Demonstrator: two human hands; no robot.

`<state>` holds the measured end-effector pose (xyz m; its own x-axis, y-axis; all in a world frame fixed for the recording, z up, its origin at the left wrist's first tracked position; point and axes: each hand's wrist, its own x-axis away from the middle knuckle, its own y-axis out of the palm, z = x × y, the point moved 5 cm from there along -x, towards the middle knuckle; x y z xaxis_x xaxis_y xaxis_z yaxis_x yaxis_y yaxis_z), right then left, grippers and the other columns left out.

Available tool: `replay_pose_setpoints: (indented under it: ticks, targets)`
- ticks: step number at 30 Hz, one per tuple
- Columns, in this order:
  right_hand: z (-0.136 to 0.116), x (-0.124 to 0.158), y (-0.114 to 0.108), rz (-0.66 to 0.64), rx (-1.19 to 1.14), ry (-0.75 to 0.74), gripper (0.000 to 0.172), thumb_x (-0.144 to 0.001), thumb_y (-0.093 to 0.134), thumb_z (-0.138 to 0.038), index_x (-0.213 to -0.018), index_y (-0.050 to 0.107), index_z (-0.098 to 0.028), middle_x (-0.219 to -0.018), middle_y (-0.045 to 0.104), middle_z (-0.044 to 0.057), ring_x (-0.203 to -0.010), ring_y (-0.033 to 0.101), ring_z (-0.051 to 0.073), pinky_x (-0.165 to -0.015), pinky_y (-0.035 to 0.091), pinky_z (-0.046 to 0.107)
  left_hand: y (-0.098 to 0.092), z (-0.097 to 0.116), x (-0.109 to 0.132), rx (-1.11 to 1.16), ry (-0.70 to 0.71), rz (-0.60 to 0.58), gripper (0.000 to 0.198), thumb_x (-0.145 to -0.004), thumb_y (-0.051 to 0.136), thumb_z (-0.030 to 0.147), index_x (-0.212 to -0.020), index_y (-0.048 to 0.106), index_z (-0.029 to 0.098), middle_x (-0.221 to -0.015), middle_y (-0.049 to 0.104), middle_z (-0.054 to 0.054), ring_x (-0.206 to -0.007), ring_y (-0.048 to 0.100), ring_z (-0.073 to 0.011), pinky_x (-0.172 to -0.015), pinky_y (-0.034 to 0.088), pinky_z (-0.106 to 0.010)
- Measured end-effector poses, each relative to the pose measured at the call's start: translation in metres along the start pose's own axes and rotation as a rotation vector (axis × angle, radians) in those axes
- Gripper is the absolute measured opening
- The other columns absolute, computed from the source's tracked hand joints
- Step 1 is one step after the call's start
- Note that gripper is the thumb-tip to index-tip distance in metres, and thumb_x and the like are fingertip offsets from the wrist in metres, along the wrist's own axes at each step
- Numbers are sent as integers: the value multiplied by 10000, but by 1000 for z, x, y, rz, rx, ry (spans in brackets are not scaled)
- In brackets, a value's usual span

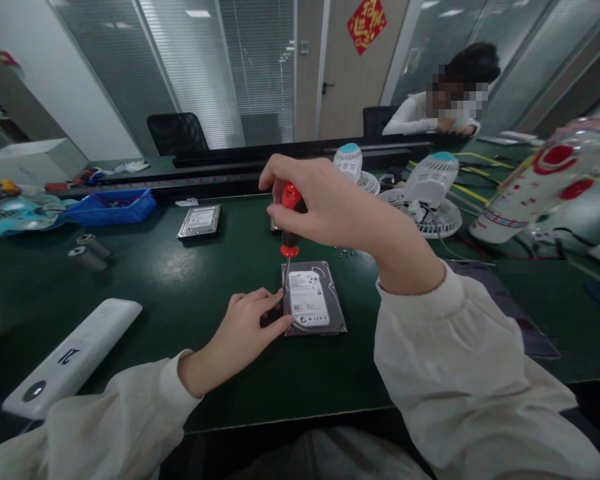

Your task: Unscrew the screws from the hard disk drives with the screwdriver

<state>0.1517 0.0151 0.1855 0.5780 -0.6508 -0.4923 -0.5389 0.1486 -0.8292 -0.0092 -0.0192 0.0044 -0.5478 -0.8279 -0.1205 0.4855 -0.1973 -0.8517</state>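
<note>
A grey hard drive (313,298) with a white label lies flat on the green table (190,280) in front of me. My right hand (320,200) grips the red and black handle of a screwdriver (290,223), held upright with its tip at the drive's upper left corner. My left hand (253,323) rests against the drive's left edge, fingers curled and pressed to it. A few small screws (347,252) lie just behind the drive.
A second hard drive (200,221) lies further back. A blue bin (111,207), two grey cylinders (89,252), a white device (73,357), two small fans (425,193) and a plastic bottle (540,183) stand around. Another person sits at the far right.
</note>
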Motion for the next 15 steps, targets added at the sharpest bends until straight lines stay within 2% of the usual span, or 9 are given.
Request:
replay_pose_setpoints:
  ticks: [3,5,10,12,15]
  targets:
    - [-3,2,-1,-24,-36,-16,340,-948,638,-201,-1280,585,-150,-1240,683,81,-1049,618,178,-920,493,347,0,0,0,-9,1,-5,424,-1060,714,421,-1409,759,185,-1143,789,-79,-1029,748,-284,-978,539,-499]
    - [-6,3,0,-44,-50,-26,369,-957,634,-211,-1313,558,-152,-1288,664,84,-1084,613,182,-945,499,361,0,-1,0,-13,5,-3,435,-1064,704,435,-1417,755,185,-1139,790,-78,-1013,748,-279,-969,545,-490]
    - [-7,2,1,-33,-42,-20,250,-1049,610,-334,-1226,590,-159,-1234,674,90,-1060,608,190,-953,495,372,1,-3,1,3,14,-1,425,-1065,705,442,-1400,763,187,-1137,787,-77,-996,744,-268,-951,548,-468]
    - [-7,1,0,-17,-29,-15,228,-1010,625,-266,-1212,584,-167,-1236,672,93,-1056,604,190,-946,491,363,1,-3,1,6,13,-3,432,-1062,713,441,-1401,761,178,-1146,787,-81,-1004,745,-271,-952,546,-470]
    - [-8,1,-2,-3,-19,-30,285,-928,624,-174,-1206,562,-178,-1253,660,84,-1036,595,176,-933,490,351,1,-3,1,-2,15,2,422,-1062,719,431,-1403,760,186,-1146,788,-74,-1010,748,-275,-966,538,-487]
